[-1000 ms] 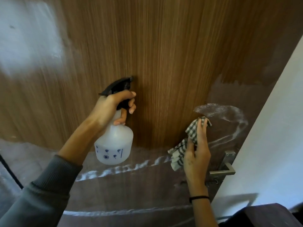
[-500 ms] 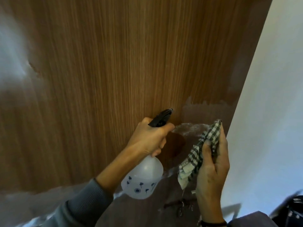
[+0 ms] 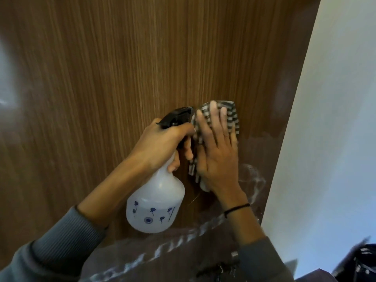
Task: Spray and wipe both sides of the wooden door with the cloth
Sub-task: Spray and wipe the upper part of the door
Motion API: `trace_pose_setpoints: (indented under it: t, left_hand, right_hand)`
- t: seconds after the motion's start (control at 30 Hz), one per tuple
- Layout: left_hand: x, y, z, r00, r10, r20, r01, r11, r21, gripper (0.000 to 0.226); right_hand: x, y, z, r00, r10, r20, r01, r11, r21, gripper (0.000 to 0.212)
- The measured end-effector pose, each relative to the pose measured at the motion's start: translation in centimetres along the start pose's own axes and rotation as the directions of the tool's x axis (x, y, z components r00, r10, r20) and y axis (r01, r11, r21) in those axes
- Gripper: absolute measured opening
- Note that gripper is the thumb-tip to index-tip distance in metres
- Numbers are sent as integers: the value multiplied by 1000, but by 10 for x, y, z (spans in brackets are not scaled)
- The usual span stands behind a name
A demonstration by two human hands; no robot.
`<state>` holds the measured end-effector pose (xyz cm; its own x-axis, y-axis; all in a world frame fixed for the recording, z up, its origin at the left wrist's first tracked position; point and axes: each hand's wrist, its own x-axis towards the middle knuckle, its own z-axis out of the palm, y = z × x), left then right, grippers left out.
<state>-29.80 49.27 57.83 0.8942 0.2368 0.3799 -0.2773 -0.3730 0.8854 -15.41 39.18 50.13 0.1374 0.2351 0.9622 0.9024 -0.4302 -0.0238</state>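
Now right hand (image 3: 218,159) fingers straight, pressing cloth (image 3: 232,117) against door (image 3: 122,68); left hand (image 3: 160,143) fingers curled around spray bottle (image 3: 156,206).

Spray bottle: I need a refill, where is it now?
The spray bottle is lower centre in the head view, gripped by the left hand, just left of the cloth.

Head view, close, facing the door (image 3: 122,78)

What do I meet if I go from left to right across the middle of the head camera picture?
Bare wooden door → left hand gripping the spray bottle → right hand flat on the checked cloth → white wall.
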Motion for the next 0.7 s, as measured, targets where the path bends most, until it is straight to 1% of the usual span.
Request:
trace_pose_setpoints:
  t: [0.03, 0.1, 0.17, 0.2, 0.27, 0.4, 0.5, 0.6, 0.63, 0.7]
  left_hand:
    - [3, -1, 1, 1000, -8, 0, 8, 1000, 8, 36]
    - [5, -3, 2, 1000, -9, 4, 9, 1000, 6, 35]
    - [4, -5, 3, 1000, -12, 13, 12, 1000, -20, 34]
    - [4, -6, 2, 1000, -15, 20, 15, 999, -37, 35]
    - [4, -6, -1, 999, -18, 37, 20, 998, -67, 36]
    - [5, -8, -4, 999, -10, 51, 14, 997, -80, 36]
    - [3, -10, -4, 999, 0, 52, 4, 997, -82, 35]
    - [2, -11, -5, 998, 13, 54, -8, 996, -93, 36]
    - [2, -11, -6, 998, 17, 60, -10, 994, -107, 36]
    - [2, -11, -7, 997, 22, 70, -13, 992, -122, 36]
  right_hand:
    - [4, 12, -5, 999, 33, -21, -33, 999, 10, 56]
    - [19, 40, -13, 973, 196, -118, -188, 979, 74, 54]
    - [37, 69, -22, 904, 374, -206, -347, 925, 155, 53]
    - [44, 82, -27, 868, 438, -234, -403, 897, 185, 53]
    - [52, 97, -33, 820, 511, -258, -467, 857, 216, 55]
    - [53, 94, -29, 758, 582, -294, -537, 813, 224, 57]
    - [45, 88, -24, 640, 687, -344, -636, 725, 264, 56]
    - [26, 85, -20, 478, 788, -388, -729, 603, 324, 55]
    - [18, 85, -18, 437, 809, -393, -752, 569, 334, 54]
    - [2, 87, -13, 389, 834, -390, -783, 523, 336, 50]
